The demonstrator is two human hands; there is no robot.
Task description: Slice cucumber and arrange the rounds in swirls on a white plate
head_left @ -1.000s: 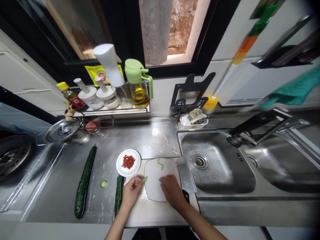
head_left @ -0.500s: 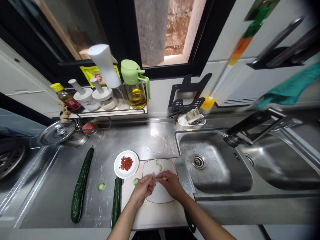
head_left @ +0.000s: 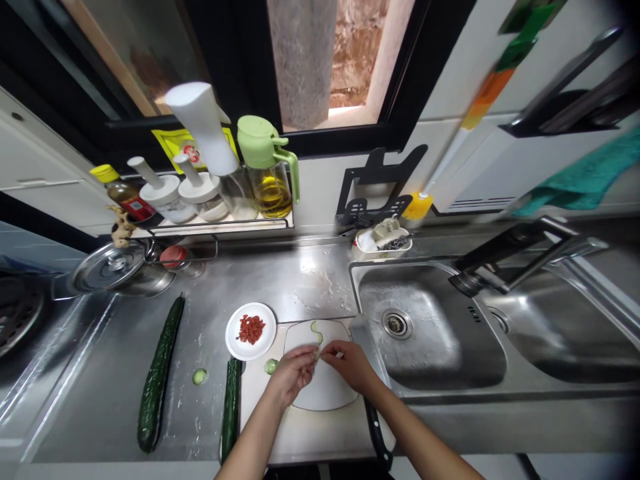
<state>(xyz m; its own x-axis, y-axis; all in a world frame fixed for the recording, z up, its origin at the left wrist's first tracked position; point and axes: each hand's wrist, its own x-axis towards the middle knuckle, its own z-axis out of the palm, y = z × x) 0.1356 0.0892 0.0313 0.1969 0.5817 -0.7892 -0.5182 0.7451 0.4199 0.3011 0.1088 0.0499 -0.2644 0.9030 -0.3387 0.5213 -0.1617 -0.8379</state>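
Observation:
Over a white plate [head_left: 325, 390] my left hand [head_left: 294, 375] and my right hand [head_left: 350, 363] meet, fingertips pinched on a small pale piece, which looks like a thin cucumber slice [head_left: 317, 356]. Most of it is hidden by the fingers. Behind the hands, two curled cucumber slices [head_left: 317, 331] lie on the plate. The plate rests on a cutting board [head_left: 320, 440]. Left of my left hand is a cucumber piece [head_left: 271, 366], and a cut cucumber [head_left: 231, 407] lies along the board's left edge. A cleaver [head_left: 369, 343] lies to the right, its black handle toward me.
A small white dish [head_left: 239, 347] holds red dried berries. Farther left are a whole cucumber [head_left: 160, 380] and a cucumber end [head_left: 199, 377]. The sink [head_left: 425, 320] is to the right, below a black faucet [head_left: 493, 257]. A seasoning rack [head_left: 220, 228] stands at the back.
Both hands have shifted slightly right, with the pale piece still between their fingertips. The camera view has moved a little; the other things stay in place.

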